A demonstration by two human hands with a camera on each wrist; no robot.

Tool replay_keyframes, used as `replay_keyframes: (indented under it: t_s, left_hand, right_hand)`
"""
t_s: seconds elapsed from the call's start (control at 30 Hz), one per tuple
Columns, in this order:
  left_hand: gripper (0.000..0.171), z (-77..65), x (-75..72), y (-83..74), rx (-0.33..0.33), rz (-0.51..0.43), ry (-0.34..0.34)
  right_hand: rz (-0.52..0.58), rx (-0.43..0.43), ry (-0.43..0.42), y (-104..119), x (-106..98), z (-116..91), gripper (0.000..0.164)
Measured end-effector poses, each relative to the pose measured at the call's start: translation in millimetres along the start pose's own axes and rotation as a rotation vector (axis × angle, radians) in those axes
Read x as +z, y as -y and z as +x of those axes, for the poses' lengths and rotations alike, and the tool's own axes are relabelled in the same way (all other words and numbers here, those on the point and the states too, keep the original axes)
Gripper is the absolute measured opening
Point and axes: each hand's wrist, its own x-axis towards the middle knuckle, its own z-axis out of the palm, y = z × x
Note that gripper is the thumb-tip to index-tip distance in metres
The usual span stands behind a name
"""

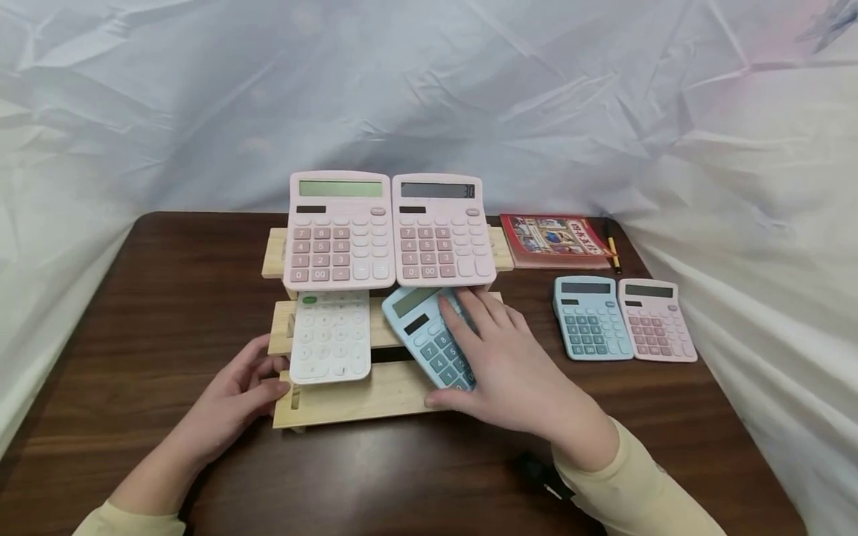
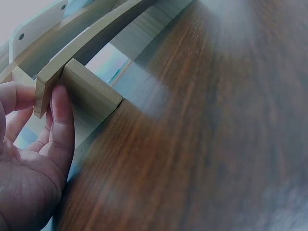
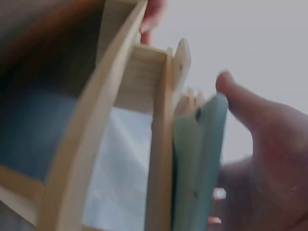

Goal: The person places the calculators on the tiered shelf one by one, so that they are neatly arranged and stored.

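A stepped wooden rack (image 1: 375, 394) stands on the table. My left hand (image 1: 231, 402) pinches the left end of its front slat, thumb and fingers on either side of the wood in the left wrist view. My right hand (image 1: 506, 357) lies over a blue calculator (image 1: 429, 339) that sits tilted on the lower slats. Its fingers reach across the keys and screen, partly hiding them; in the right wrist view the thumb stands clear of the calculator's edge. Left of it a white calculator (image 1: 331, 339) rests on the rack. Two pink calculators, one left (image 1: 339, 231) and one right (image 1: 442, 231), occupy the top tier.
Right of the rack, a smaller blue calculator (image 1: 593, 318) and a pink one (image 1: 657, 320) lie side by side on the dark wooden table (image 1: 322, 484). A red book (image 1: 556, 242) and a pen (image 1: 613, 249) lie behind them. Pale sheeting (image 1: 429, 89) hangs around the table.
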Motion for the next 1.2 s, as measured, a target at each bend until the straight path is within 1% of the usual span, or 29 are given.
replay_keyframes:
  t_s: [0.13,0.2,0.3,0.43,0.6,0.7,0.93,1.07,1.2]
  left_hand:
    - [0.059,0.0,0.8,-0.2,0.008,0.0,0.0]
    - [0.059,0.4,1.2,0.4,0.006,0.0,0.0]
    - [0.06,0.8,1.1,1.6,-0.002,0.004,-0.002]
    - [0.06,0.4,1.2,2.2,-0.003,0.003,-0.002]
    - [0.061,0.3,1.3,0.9,-0.002,0.008,-0.004]
    - [0.061,0.6,0.7,0.2,-0.003,0.017,-0.008]
    - [0.06,0.8,0.6,1.2,-0.005,0.018,-0.01]
    - [0.059,1.3,0.6,0.9,0.003,0.017,-0.005]
    - [0.06,1.6,0.9,0.1,-0.002,0.028,-0.014]
  right_hand:
    - [0.041,-0.094,0.092,-9.1,-5.4,-4.0,0.113]
    - [0.065,-0.123,0.125,-14.4,-7.8,-5.7,0.11]
    - [0.104,-0.156,0.149,-22.5,-10.9,-7.5,0.103]
    - [0.136,-0.202,0.135,-29.5,-15.7,-8.1,0.093]
    - [0.174,-0.298,0.07,-31.4,-19.1,-5.5,0.083]
    - [0.191,-0.335,0.036,-31.3,-18.1,-3.6,0.076]
    - [0.176,-0.311,-0.014,-27.0,-16.0,-2.1,0.065]
    - [0.137,-0.282,-0.025,-24.7,-14.7,-1.2,0.064]
    - [0.107,-0.25,-0.067,-22.4,-11.5,1.2,0.064]
